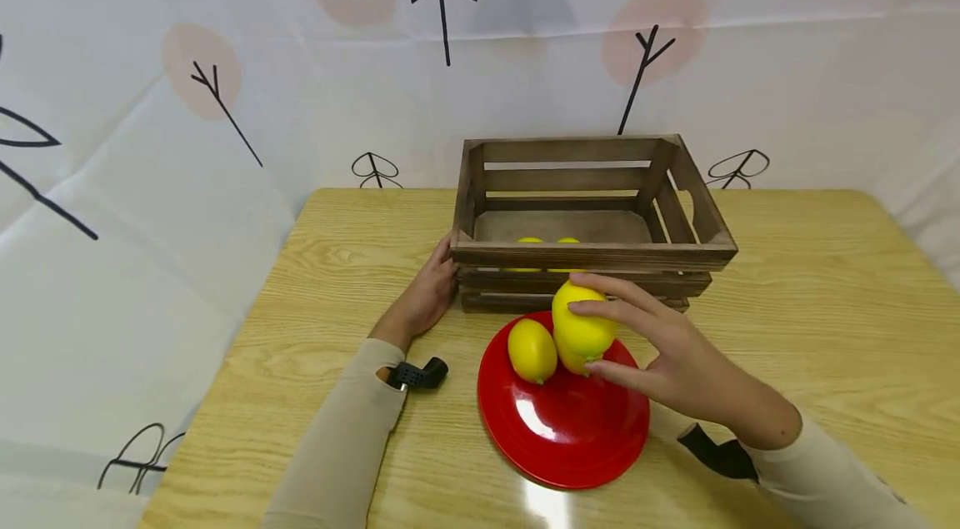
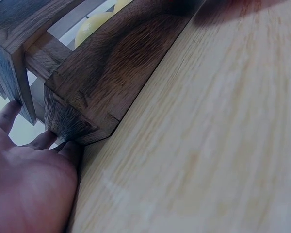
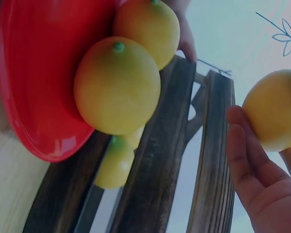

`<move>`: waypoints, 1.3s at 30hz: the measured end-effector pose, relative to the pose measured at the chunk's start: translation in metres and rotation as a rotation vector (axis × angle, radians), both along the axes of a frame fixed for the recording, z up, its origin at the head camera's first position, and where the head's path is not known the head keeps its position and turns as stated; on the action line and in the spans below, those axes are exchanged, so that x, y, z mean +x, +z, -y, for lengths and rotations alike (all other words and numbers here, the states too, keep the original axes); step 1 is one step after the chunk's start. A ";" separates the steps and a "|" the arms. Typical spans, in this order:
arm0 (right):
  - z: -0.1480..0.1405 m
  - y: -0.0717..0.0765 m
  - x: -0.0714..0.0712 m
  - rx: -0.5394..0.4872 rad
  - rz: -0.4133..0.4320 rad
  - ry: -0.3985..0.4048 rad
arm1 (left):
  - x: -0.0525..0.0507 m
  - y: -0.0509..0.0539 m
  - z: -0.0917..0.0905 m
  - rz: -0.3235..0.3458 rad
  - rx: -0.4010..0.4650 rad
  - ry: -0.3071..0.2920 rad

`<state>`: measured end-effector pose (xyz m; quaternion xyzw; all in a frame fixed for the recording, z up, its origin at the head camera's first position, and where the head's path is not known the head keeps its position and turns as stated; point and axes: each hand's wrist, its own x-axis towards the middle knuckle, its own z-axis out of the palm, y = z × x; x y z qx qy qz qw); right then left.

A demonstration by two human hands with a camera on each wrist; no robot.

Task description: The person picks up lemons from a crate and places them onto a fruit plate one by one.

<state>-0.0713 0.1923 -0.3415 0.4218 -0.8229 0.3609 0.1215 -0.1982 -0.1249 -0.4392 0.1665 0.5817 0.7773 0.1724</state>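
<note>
A yellow lemon point(image 1: 583, 321) is held in my right hand point(image 1: 667, 350), between thumb and fingers, above the back of a red plate point(image 1: 562, 446). On that plate lie two more lemons, the left one point(image 1: 532, 351) in plain sight and the other point(image 3: 117, 86) partly hidden in the head view by the held one. Behind the plate stands a slatted wooden crate point(image 1: 592, 257) with two lemons showing inside through its front gap. My left hand point(image 1: 429, 291) touches the crate's left front corner, its fingers fairly straight along the side in the left wrist view.
The crate and plate stand on a light wood-grain table point(image 1: 360, 246). Behind the table hangs a white cloth point(image 1: 525, 87) with plant drawings and pink patches. Each wrist wears a black strap-on device, such as the left one point(image 1: 420, 373).
</note>
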 end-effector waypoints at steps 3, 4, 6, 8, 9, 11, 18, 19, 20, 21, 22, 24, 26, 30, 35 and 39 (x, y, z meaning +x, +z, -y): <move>0.003 -0.003 0.001 0.039 -0.002 0.011 | 0.000 0.000 0.002 0.002 0.000 0.001; 0.005 -0.004 0.001 0.055 -0.005 0.017 | 0.000 0.001 0.002 0.000 -0.001 0.000; 0.009 -0.006 0.001 0.088 -0.023 0.034 | 0.001 0.001 0.004 0.001 0.002 0.007; 0.012 -0.009 0.001 0.113 -0.036 0.058 | 0.001 0.001 0.004 0.004 0.005 0.014; 0.014 -0.010 0.001 0.124 -0.039 0.073 | 0.002 0.001 0.005 0.004 0.009 0.015; 0.018 -0.013 0.001 0.152 -0.049 0.096 | 0.002 0.001 0.006 0.006 0.011 0.020; 0.028 -0.022 0.007 0.280 -0.007 0.149 | 0.003 0.000 0.007 0.010 0.026 0.009; 0.029 -0.024 0.008 0.289 -0.003 0.160 | 0.003 0.000 0.007 0.006 0.023 0.008; 0.030 -0.026 0.009 0.296 0.004 0.171 | 0.003 0.000 0.007 0.002 0.020 0.006; 0.031 -0.028 0.010 0.303 0.008 0.181 | 0.003 0.000 0.007 0.000 0.017 0.005; 0.031 -0.030 0.011 0.308 0.008 0.189 | 0.004 0.000 0.007 -0.004 0.016 0.003; 0.032 -0.033 0.012 0.320 0.007 0.208 | 0.004 0.000 0.006 -0.009 0.015 0.001; 0.033 -0.036 0.014 0.336 0.009 0.227 | 0.004 0.000 0.006 -0.010 0.015 0.001; 0.032 -0.040 0.017 0.363 0.049 0.260 | 0.004 0.001 0.004 -0.008 0.010 0.002; 0.031 -0.043 0.019 0.381 0.087 0.270 | 0.005 0.002 0.002 -0.015 0.005 -0.013; 0.030 -0.044 0.020 0.390 0.098 0.286 | 0.004 0.001 0.003 -0.016 0.002 -0.021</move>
